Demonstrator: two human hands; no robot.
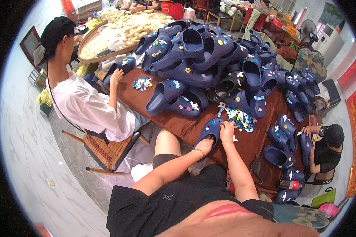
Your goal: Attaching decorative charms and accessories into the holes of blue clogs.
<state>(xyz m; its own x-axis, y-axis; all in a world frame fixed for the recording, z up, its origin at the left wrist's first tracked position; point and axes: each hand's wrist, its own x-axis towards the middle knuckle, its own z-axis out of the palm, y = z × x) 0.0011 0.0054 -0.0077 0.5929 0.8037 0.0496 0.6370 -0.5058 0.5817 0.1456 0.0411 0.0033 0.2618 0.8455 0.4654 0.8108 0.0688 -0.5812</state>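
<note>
Charm-fitting looks like the step in hand here, going by the setup. One navy clog [213, 127] is being worked on at the near edge of the brown-covered table [186, 128], just beside a loose pile of charms [241, 120]. The left hand [204, 146] is tucked into the shoe's opening, so its fingertips are hidden, and whether they're apart or closed can't be told. The right hand [227, 132] is set against the outside of the upper, fingers drawn in toward the thumb, but whether a charm or just the shoe is pinched there is too small to make out. A bit of decoration can be spotted on the upper already. As a guess, what's called for next is steady backing from inside while a charm is pushed or tugged through a hole, with the shoe kept from twisting. Beyond the pile, a big heap of clogs [188, 71] is stacked up, plenty of them already decorated.
</note>
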